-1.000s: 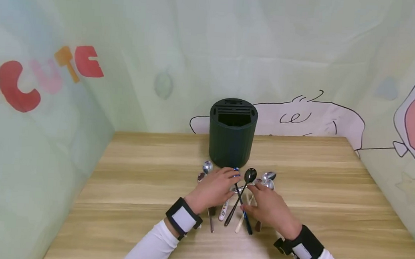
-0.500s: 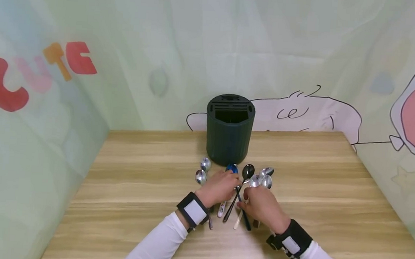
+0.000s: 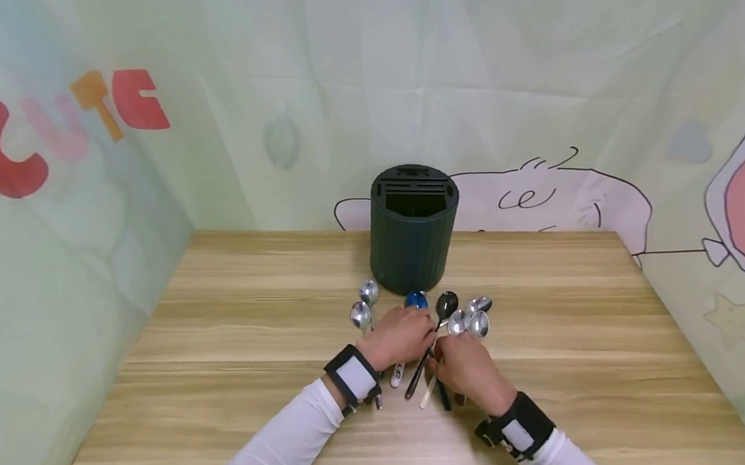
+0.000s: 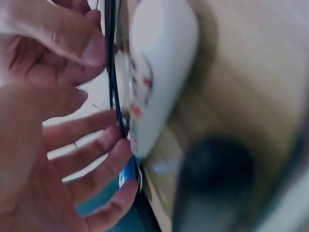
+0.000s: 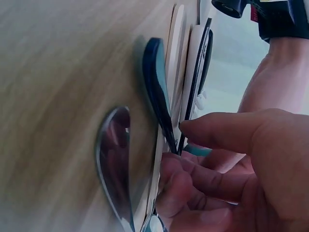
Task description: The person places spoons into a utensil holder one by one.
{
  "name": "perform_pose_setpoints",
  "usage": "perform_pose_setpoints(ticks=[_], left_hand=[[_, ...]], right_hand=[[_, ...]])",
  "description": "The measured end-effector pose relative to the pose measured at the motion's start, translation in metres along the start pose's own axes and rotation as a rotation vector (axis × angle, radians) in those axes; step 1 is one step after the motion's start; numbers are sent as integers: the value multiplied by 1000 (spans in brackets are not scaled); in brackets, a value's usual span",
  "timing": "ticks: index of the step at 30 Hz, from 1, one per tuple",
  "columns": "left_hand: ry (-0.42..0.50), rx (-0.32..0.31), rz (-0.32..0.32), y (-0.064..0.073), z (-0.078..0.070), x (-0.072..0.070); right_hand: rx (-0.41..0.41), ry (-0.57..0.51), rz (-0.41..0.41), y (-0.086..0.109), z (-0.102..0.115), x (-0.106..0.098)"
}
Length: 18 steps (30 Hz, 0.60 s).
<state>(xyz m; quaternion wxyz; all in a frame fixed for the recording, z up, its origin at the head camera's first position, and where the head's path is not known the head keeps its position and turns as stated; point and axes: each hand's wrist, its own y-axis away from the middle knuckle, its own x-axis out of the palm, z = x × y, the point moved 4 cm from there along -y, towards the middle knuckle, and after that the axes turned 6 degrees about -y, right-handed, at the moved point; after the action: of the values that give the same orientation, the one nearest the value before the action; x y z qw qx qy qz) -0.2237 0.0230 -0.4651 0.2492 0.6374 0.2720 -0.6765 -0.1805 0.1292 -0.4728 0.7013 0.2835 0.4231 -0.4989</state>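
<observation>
While both hands work in front of the holder [image 3: 408, 260], the left hand [image 3: 400, 335] has fingers loosely spread, tips by the blue spoon [image 3: 416, 300]; the right hand [image 3: 467, 367] has bent fingers, grip unclear. Black spoon [image 3: 447, 304] crosses blue before the holder; silver spoons [image 3: 479, 325] front-left and front-right of it.

Spoons [image 3: 447, 305] lie on the table [image 3: 244, 310] — container [image 3: 407, 256] just behind.

Head view evenly bright, faint sheen on desk [image 3: 412, 444] toward near edge, glints on spoon bowls [image 3: 479, 325], left wrist view's dark handle [image 4: 215, 166] blurred.
</observation>
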Motion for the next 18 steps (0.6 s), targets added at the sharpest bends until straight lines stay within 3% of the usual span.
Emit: perform_pose_setpoints(ticks=[6, 10, 18], left_hand=[[-26, -96, 2, -2, -5, 0], [-14, -121, 8, -2, -7, 1], [119, -162, 27, -3, -6, 2]], right_hand=[[-12, -25, -23, 0, 1, 1], [-10, -34, -33, 1, 0, 2], [5, -64, -57, 1, -4, -1]])
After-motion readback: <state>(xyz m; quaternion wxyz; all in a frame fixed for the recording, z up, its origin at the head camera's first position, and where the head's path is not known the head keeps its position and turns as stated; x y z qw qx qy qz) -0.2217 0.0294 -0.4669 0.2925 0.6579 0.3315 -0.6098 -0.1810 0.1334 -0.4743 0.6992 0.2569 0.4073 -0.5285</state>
